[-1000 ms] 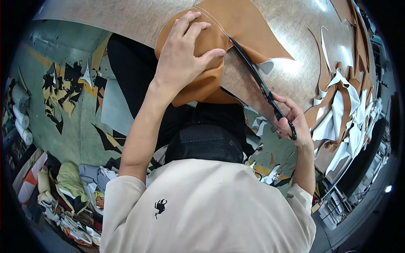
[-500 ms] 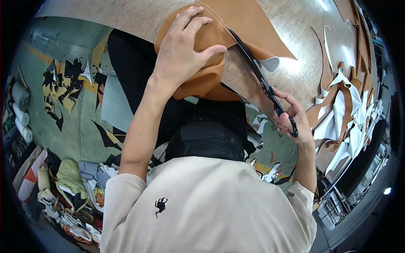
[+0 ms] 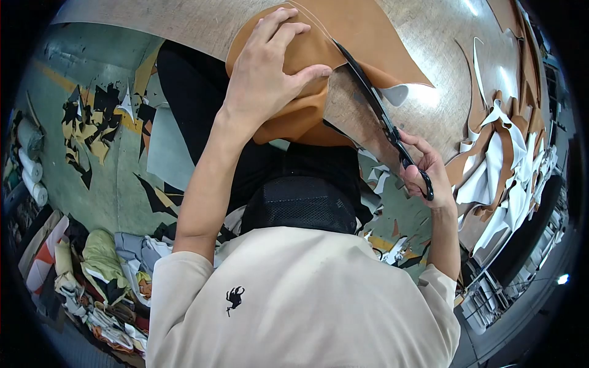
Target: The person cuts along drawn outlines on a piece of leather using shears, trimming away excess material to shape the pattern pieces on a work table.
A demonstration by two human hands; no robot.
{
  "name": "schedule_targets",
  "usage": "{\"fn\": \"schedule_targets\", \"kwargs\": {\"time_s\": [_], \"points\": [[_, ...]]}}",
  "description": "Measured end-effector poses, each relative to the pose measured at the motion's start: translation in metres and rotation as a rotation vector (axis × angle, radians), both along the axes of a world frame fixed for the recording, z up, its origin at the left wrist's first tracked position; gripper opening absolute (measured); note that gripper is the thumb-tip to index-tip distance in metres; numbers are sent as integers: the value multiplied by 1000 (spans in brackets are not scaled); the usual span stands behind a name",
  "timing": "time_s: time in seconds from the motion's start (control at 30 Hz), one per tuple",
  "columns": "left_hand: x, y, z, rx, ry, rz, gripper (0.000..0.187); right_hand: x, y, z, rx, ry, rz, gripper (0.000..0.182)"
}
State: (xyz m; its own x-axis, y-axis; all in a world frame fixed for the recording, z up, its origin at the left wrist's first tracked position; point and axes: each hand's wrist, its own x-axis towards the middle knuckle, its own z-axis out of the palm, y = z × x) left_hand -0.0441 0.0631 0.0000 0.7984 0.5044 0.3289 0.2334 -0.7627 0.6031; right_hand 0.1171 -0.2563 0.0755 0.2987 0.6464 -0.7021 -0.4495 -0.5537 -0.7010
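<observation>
Currently grips black scissors [image 3: 375,101] in the right hand [image 3: 431,168], steadies tan sheet [image 3: 363,34] beneath the outspread left hand [image 3: 261,83]; risks straying off the pale line [image 3: 315,19] through any slipping.

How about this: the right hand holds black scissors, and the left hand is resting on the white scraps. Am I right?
Not quite: the left hand rests on the brown sheet instead, as the head view shows. The right hand does hold black scissors.

Just one cam, fisheye on my head, looking forward and down: shirt [image 3: 307,294] super close at 6, table [image 3: 442,55] further off at 12.
</observation>
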Motion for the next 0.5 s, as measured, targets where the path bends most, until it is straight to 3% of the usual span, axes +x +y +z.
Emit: {"fn": "schedule_targets", "kwargs": {"time_s": [0.5], "points": [[1,-1,13,-16,23,-19,68,0,-1,3,-53,1,-23,92]]}}
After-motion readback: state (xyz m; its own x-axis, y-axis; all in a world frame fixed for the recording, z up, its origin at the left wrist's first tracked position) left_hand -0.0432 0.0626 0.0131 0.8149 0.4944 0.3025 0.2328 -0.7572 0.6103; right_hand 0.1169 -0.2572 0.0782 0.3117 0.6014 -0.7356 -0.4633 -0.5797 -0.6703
